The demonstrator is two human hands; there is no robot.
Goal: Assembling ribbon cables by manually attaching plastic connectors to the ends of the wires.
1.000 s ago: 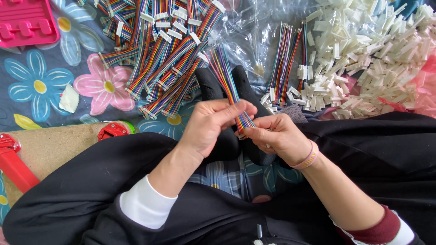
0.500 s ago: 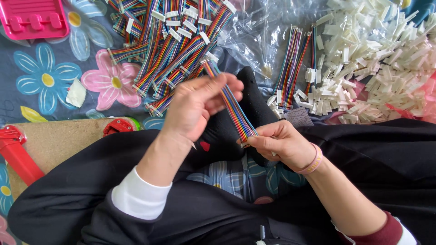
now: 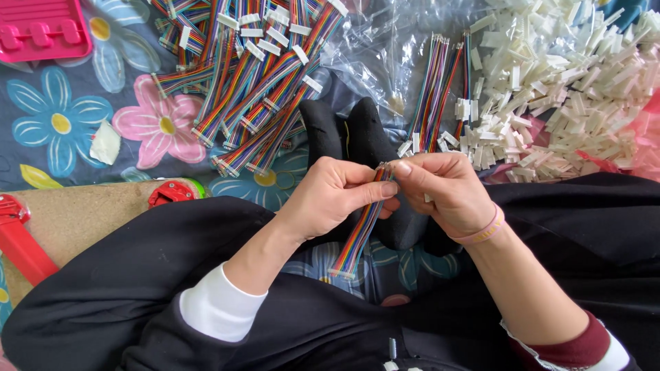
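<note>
Head view, hands: left hand point(image 3: 330, 199) and right hand point(image 3: 443, 192) meet over the lap, fingertips touching at the upper end of one rainbow ribbon cable point(image 3: 361, 230).
Left fingers: thumb and forefinger pressed together, pinching the cable just below its top end; the other fingers curl behind it.
Right fingers: thumb and forefinger pinched at the cable's tip; a small white piece seems to sit there, too small to be sure. A pink wristband point(image 3: 485, 230) sits on that wrist.
Cable position: hangs tilted from the fingertips down toward the lap, lower end free above the dark trousers point(image 3: 151, 275).
Head view, stock: a heap of rainbow cables with white end pieces point(image 3: 254, 75) lies on the flowered cloth point(image 3: 62, 117) beyond the left hand, well apart from it.
Second bundle: a small batch of cables point(image 3: 436, 89) lies on clear plastic film point(image 3: 385, 55), just beyond the right hand.
Loose parts: a big heap of white plastic connectors point(image 3: 564, 82) spreads to the right of that bundle.
Feet: black socks point(image 3: 350, 134) between the two cable heaps.
Edges: pink tray point(image 3: 41, 27) in the upper left corner; red tool point(image 3: 20, 240) on a brown board point(image 3: 89, 213) at left.
Progress, judged: many cables in the heap already carry end pieces; the connector heap is still large, so plenty seems left.
</note>
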